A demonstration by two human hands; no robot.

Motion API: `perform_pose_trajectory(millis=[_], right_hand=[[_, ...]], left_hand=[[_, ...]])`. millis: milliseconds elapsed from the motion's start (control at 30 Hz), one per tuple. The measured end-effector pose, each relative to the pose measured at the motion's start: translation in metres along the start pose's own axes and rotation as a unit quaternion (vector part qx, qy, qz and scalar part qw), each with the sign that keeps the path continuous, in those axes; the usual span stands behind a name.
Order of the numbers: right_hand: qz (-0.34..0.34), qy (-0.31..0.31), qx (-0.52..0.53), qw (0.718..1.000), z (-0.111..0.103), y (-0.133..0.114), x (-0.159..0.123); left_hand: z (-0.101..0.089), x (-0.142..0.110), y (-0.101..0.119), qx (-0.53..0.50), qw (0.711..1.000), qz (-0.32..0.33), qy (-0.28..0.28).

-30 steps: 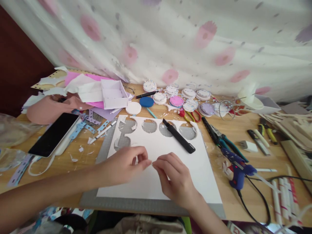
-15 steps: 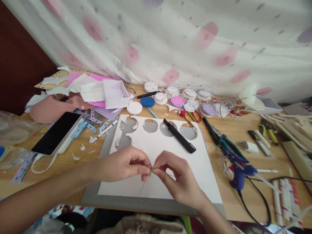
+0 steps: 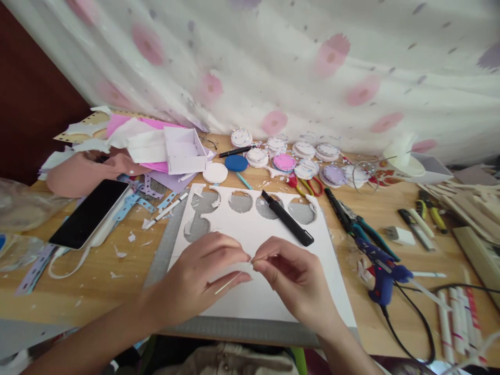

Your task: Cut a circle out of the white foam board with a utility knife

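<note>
My right hand pinches a thin pale strand, a thread or fine wire, between thumb and forefinger above the white sheet. The strand slants down and left across my left hand. That hand's forefinger tip meets the right fingertips, while its thumb stands apart below, with a gap of sheet showing between. What the meeting fingertips cover is too small to make out. Several round holes are cut along the sheet's far side. A black cutter knife lies on the sheet beyond my hands.
A grey cutting mat lies under the sheet. To the right are pliers, a blue glue gun with its cable, and several markers. A phone and paper scraps lie left. Round decorated discs and a white box stand behind.
My left hand has turned more palm-down, and its thumb has parted from its forefinger. The meeting point of the fingertips has shifted slightly right and up. The strand now crosses my left hand.
</note>
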State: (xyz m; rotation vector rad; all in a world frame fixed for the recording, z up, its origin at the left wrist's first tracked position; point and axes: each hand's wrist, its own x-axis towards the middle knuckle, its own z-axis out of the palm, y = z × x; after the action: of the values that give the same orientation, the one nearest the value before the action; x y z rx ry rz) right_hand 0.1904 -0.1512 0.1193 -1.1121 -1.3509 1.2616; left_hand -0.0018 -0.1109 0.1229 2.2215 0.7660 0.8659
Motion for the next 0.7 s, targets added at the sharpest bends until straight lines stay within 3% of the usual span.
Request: perform_pose_trajectory(millis=[67, 167, 267, 333, 400, 467, 500, 533, 567, 667, 700], right_hand=[[-0.001, 0.001, 0.005, 1.0, 0.004, 0.001, -0.001], [-0.027, 0.008, 0.001, 1.0, 0.011, 0.003, -0.002], [-0.098, 0.022, -0.058, 0.993, 0.012, 0.006, -0.003], [-0.19, 0.028, -0.156, 0.969, 0.009, 0.009, -0.003], [-0.291, 0.002, -0.277, 0.916, 0.003, 0.014, -0.004], [-0.348, -0.048, -0.364, 0.863, -0.003, 0.018, -0.004], [-0.352, -0.069, -0.384, 0.851, -0.005, 0.019, -0.004], [-0.34, -0.077, -0.387, 0.853, -0.007, 0.02, -0.004], [-0.32, -0.072, -0.376, 0.867, -0.007, 0.02, -0.004], [-0.237, -0.016, -0.317, 0.918, -0.003, 0.018, -0.001], [-0.211, 0.0, -0.301, 0.93, -0.001, 0.017, 0.0]], left_hand=[[0.004, -0.005, 0.003, 0.022, 0.999, 0.014, 0.043], [0.008, -0.007, 0.006, -0.028, 0.997, -0.009, 0.071], [0.008, -0.005, 0.007, -0.168, 0.976, -0.129, 0.058], [0.009, -0.002, 0.004, -0.317, 0.907, -0.276, 0.019], [0.009, 0.001, -0.003, -0.467, 0.785, -0.404, -0.045], [0.008, 0.004, -0.011, -0.551, 0.677, -0.472, -0.121], [0.008, 0.005, -0.013, -0.556, 0.656, -0.485, -0.155], [0.006, 0.005, -0.015, -0.536, 0.665, -0.487, -0.181], [0.005, 0.006, -0.016, -0.49, 0.703, -0.478, -0.194], [0.001, 0.004, -0.011, -0.229, 0.887, -0.378, -0.132], [0.001, 0.003, -0.008, -0.13, 0.933, -0.322, -0.1]])
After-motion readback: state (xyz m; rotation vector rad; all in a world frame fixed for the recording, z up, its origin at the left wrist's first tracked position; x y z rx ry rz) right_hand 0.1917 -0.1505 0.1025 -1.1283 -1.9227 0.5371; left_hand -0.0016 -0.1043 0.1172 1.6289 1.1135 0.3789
